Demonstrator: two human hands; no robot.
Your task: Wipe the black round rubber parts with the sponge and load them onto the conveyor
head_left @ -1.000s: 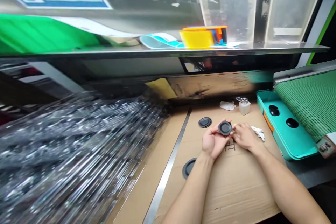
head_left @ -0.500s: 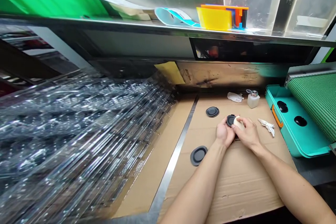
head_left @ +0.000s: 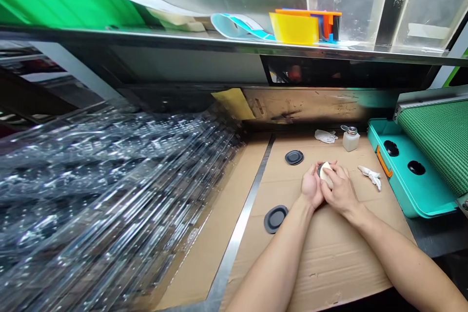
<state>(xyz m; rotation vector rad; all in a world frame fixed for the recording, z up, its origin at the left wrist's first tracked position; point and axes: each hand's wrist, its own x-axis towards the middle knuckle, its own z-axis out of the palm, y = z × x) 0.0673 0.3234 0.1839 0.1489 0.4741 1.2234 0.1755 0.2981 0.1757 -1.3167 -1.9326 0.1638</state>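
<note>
My left hand [head_left: 310, 189] is closed round a dark grey disc-like part [head_left: 320, 169], of which only the left edge shows. My right hand [head_left: 341, 189] pinches a cream-white pad [head_left: 326, 175] and presses it over the face of that part. Whether the pad is cloth or sponge I cannot tell. To the left lie two similar dark grey rounded parts on the cardboard, one far part [head_left: 294, 157] and one near part [head_left: 275, 218] by my left forearm. A crumpled white cloth [head_left: 370, 177] lies right of my right hand.
A small white bottle with a metal top [head_left: 351, 139] and a white crumpled scrap [head_left: 325, 136] stand farther back. At right are a teal tray [head_left: 431, 192] holding two black parts and a green conveyor belt [head_left: 438, 129]. Stacked clear plastic trays [head_left: 120, 195] fill the left.
The cream pad has shifted left and up across the dark grey part, now covering most of it. The whole view has moved slightly; the other parts lie still.
</note>
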